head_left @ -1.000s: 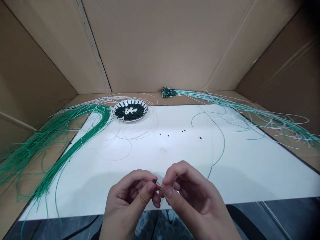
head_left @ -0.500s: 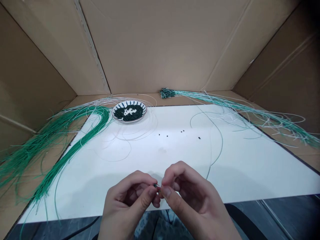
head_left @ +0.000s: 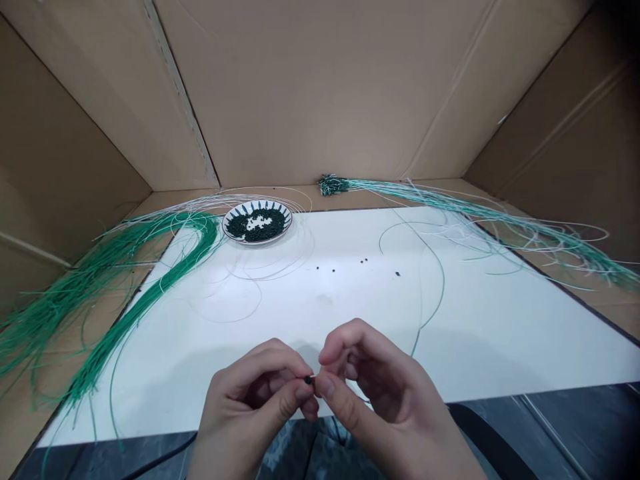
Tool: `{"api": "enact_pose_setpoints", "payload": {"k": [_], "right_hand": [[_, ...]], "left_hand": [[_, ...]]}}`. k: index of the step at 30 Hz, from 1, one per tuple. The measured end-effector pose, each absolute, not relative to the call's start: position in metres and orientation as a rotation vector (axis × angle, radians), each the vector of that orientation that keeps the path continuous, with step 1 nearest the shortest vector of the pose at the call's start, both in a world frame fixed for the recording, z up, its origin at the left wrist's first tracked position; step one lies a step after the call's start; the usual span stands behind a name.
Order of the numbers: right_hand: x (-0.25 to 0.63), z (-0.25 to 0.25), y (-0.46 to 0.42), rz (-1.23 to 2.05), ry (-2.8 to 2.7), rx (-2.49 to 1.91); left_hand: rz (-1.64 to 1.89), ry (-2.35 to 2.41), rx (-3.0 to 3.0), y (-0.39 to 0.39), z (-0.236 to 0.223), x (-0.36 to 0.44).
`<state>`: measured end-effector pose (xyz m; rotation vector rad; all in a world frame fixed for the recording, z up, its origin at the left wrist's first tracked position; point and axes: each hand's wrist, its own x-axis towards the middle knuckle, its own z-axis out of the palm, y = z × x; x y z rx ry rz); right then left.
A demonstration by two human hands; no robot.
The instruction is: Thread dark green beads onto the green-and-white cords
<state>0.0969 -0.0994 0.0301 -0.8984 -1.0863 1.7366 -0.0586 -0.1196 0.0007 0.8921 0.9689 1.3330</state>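
Note:
My left hand and my right hand meet low in the view, just over the near edge of a white board. A tiny dark green bead sits pinched in my left fingertips, right against my right fingertips. My right fingers seem to pinch a thin strand at the bead, though they hide most of it. A long green strand curves down towards my right hand. Whether it joins the pinched strand is hidden.
A blue-and-white plate heaped with dark beads stands at the board's far edge. Several loose beads lie on the board. Bundles of green and white strands spread left and right, inside cardboard walls.
Both hands have dropped slightly in the view and drawn closer together. The bead now sits lower, directly between the fingertips of both hands.

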Motion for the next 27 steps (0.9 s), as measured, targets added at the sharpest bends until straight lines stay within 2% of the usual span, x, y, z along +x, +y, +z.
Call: {"api": "enact_pose_setpoints", "payload": {"k": [11, 20, 27], "right_hand": [[0.098, 0.029, -0.099, 1.707, -1.122, -0.905], [0.100, 0.029, -0.099, 1.813, -1.053, -0.881], [0.101, 0.031, -0.098, 1.747, -1.119, -0.941]], "left_hand": [[1.300, 1.231, 1.231, -0.124, 0.012, -0.061], [1.390, 1.268, 1.196, -0.127, 0.014, -0.055], [1.340, 1.273, 1.299, -0.127, 0.014, -0.060]]}}
